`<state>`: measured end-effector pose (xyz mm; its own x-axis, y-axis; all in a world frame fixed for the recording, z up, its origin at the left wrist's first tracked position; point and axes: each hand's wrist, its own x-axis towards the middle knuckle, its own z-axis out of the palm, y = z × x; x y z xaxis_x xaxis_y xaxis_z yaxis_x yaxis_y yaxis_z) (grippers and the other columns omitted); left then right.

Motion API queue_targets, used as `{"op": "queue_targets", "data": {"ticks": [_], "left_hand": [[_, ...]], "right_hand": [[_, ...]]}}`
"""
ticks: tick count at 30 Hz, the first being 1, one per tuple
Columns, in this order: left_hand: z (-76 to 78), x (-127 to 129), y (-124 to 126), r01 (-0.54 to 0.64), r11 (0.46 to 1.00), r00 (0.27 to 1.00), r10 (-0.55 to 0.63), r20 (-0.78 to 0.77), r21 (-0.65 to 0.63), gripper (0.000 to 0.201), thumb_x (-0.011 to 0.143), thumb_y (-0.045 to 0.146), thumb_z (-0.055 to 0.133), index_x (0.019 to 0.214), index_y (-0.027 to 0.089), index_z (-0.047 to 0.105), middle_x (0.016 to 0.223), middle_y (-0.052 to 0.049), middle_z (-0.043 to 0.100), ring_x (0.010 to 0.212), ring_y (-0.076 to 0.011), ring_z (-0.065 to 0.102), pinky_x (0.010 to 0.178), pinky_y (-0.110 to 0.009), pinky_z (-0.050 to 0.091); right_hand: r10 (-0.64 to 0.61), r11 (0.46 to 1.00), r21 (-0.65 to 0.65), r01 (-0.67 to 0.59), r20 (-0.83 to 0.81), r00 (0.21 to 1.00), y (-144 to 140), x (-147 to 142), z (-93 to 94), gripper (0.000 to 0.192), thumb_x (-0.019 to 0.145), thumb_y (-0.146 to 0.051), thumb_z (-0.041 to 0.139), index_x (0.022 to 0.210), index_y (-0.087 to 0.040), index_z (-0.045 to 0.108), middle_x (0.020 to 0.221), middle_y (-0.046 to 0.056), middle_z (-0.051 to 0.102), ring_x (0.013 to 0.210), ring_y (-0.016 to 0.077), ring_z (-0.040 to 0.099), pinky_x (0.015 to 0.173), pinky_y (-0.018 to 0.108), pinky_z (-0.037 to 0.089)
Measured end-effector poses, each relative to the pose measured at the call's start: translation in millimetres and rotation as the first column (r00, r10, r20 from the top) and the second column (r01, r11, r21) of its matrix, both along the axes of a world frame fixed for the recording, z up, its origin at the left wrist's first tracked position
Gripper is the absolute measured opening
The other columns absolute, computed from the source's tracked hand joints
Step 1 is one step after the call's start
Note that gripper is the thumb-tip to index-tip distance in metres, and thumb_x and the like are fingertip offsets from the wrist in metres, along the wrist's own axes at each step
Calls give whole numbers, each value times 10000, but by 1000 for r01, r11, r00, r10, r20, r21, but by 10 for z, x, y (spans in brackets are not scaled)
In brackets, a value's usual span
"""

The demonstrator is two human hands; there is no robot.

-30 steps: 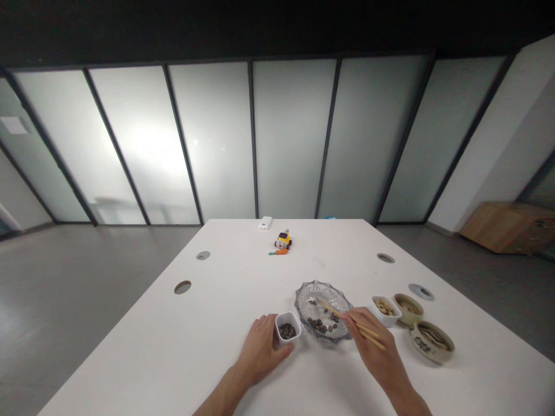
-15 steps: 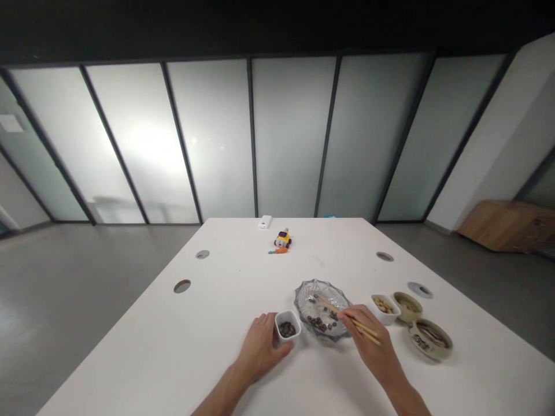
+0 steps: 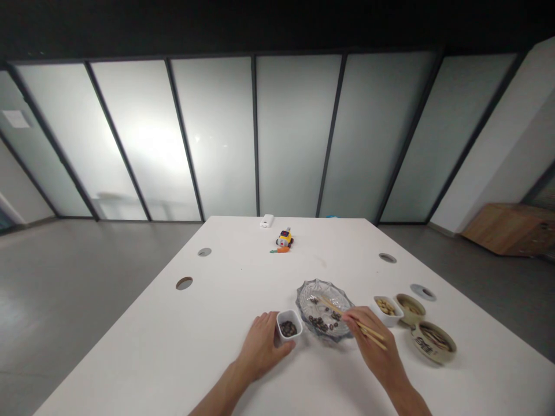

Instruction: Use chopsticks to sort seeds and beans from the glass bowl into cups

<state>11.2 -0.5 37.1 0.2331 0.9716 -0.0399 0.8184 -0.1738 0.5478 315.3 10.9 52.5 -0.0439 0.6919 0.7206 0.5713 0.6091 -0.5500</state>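
since a second ago my right hand (image 3: 376, 345) keeps its grip pinching the wooden chopsticks (image 3: 352, 322), tips barely shifted inside the clear ribbed glass dish (image 3: 323, 309) of dark beans. my left hand (image 3: 261, 344) stays curled against the small white square cup (image 3: 288, 325), so no bean is lifted yet.

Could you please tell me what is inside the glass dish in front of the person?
The glass dish holds scattered dark beans, with the chopsticks tips reaching in. The right hand covers its near-right rim.

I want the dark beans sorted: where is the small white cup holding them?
In the head view the small white cup stands on the white table, against the left hand, just left of the glass dish.
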Motion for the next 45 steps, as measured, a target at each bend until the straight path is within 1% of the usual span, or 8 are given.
{"op": "queue_targets", "data": {"ticks": [4,10,15,23,29,36,39,45], "left_hand": [[5,-5,-3,-2,1000,1000,2,6,0,330,955,438,782,1192,245,658,1270,-84,763,1167,-307,669,1051,-395,456],[-14,1,0,5,1000,1000,-5,16,10,340,966,436,788,1213,239,663,1281,-87,765,1184,-309,674,1054,-392,453],[-36,5,3,9,1000,1000,-9,8,18,355,980,464,777,1235,242,666,1304,-91,764,1201,-314,674,1059,-395,456],[-36,3,8,9,1000,1000,-9,20,18,347,966,449,776,1225,246,669,1290,-84,768,1186,-311,675,1065,-405,462],[-44,7,9,6,1000,1000,-6,19,15,358,954,451,778,1229,250,670,1294,-88,770,1189,-318,675,1073,-412,464],[-26,8,3,12,1000,1000,-12,19,14,353,957,435,780,1222,230,667,1279,-99,763,1178,-324,671,1069,-419,461],[-33,6,3,8,1000,1000,-9,17,15,337,953,422,780,1203,228,664,1255,-97,759,1158,-320,667,1065,-418,456],[-77,1,12,-1,1000,1000,0,23,20,311,939,397,776,1174,227,663,1207,-82,749,1124,-310,657,1043,-407,452]], "right_hand": [[-8,1000,15,8,2,1000,-5,-20,13,402,1147,-545,628,906,-269,794,856,53,791,768,223,774,731,320,659],[20,999,-30,-20,-6,1000,-1,-41,-21,422,1142,-574,624,909,-264,792,866,61,788,777,226,771,738,325,660],[48,997,-58,-50,-22,999,-9,-66,-42,398,1139,-560,637,924,-266,798,885,64,790,800,229,780,753,325,665],[75,997,-33,-75,-17,997,-18,-92,-30,371,1156,-493,627,931,-270,820,901,68,790,805,224,785,745,315,666],[58,998,0,-58,-17,998,-20,-97,-28,312,1145,-455,657,950,-266,812,899,60,787,808,224,790,766,319,674],[33,999,12,-33,-10,999,-22,-96,-21,312,1152,-432,645,950,-260,809,903,60,788,791,215,787,754,309,667],[1,1000,13,-1,-13,1000,-15,-68,-14,331,1154,-450,639,949,-257,811,901,59,789,781,212,784,733,304,661],[-81,996,40,81,-12,997,15,24,-14,385,1134,-530,648,940,-257,839,893,63,813,801,230,797,768,339,673]]}}
